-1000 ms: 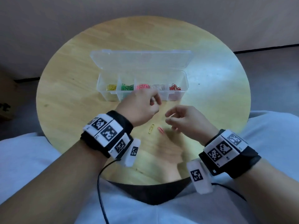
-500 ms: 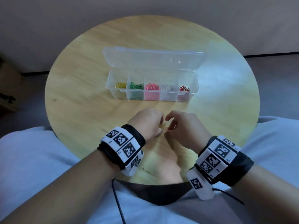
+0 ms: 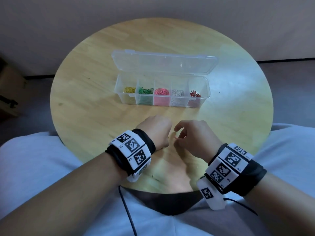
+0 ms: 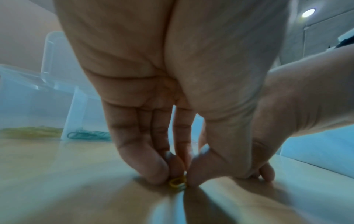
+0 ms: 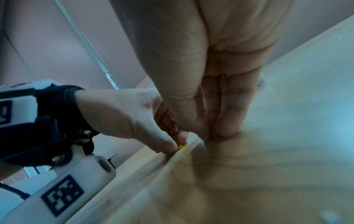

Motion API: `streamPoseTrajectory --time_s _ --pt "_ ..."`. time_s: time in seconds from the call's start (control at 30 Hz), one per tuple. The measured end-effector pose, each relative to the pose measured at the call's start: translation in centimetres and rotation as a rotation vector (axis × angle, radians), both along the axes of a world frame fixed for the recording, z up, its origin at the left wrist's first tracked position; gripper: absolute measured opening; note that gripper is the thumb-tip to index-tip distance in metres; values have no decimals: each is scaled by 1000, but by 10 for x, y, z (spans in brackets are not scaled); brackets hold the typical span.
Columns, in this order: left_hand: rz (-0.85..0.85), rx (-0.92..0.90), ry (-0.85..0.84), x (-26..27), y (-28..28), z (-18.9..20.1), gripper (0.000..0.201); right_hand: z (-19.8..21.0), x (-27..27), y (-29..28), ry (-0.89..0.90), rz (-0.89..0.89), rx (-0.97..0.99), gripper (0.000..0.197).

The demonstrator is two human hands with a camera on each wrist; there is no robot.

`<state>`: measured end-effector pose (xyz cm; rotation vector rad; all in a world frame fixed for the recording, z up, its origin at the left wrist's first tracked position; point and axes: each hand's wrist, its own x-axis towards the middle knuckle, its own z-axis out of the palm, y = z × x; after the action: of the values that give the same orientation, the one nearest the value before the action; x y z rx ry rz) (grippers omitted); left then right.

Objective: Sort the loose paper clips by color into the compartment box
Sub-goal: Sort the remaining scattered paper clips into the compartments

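Note:
A clear compartment box [image 3: 207, 89] stands open mid-table, holding yellow, green, pink, white and red clips in separate compartments. Both hands are down on the wooden table [image 3: 88, 106] in front of it. My left hand [image 3: 160, 133] pinches a yellow paper clip [image 4: 178, 181] between thumb and fingertips against the tabletop; the same yellow paper clip [image 5: 182, 146] shows in the right wrist view. My right hand [image 3: 180, 138] has thumb and fingers closed together on the table over a pink paper clip [image 3: 175, 137], whose end sticks out toward the left hand.
The box's lid [image 3: 163, 63] lies tilted back behind the compartments. The round table's near edge [image 3: 162, 190] is close to my lap. A dark object [image 3: 8, 99] sits on the floor at far left.
My left hand has drawn back from the box to the near table and closed on the yellow clip. The right hand has dropped onto the pink clip beside it.

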<state>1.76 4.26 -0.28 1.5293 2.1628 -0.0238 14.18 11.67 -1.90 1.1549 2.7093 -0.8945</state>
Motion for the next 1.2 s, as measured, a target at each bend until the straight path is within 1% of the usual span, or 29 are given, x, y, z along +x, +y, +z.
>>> streamPoseTrajectory --time_s 0.1,0.17,0.27,0.33,0.4,0.5,0.63,0.73,0.83,0.93,0.97,1.03,1.13,1.2 --pt "-23 -21 14 -3 -5 -1 10 1 -1 -3 -8 13 -3 18" --pt "-7 -17 1 -6 -9 -4 9 1 0 -2 -4 -4 -61 17" --pt "13 16 -25 -9 -13 -8 16 1 4 2 31 -44 -164 18" --pt "25 40 -41 -12 -16 -10 21 -2 7 6 92 -115 -240 17" --pt "39 59 -57 -16 -18 -10 26 -6 9 9 183 -213 -373 15" --pt "60 112 -52 -23 -20 -8 26 -8 10 10 277 -294 -505 15" --pt "55 146 -28 -25 -17 -6 22 -8 8 8 298 -316 -517 14" --pt "51 96 -37 -20 -12 -5 13 -9 6 7 300 -334 -540 14" --pt "46 52 -18 -14 -7 -2 9 -10 4 7 284 -361 -543 16" --pt "64 29 -4 -13 -6 -2 30 -9 3 7 278 -387 -556 17" --pt "66 30 -5 -14 -6 -2 30 -10 2 7 276 -395 -558 17" --pt "53 52 -9 -15 -7 -3 20 -10 3 6 275 -407 -559 18" --pt "-6 62 -17 -13 -9 -2 20 -10 2 6 272 -395 -539 20" --pt "-37 62 11 -10 -8 -1 15 -8 1 5 270 -385 -543 21"
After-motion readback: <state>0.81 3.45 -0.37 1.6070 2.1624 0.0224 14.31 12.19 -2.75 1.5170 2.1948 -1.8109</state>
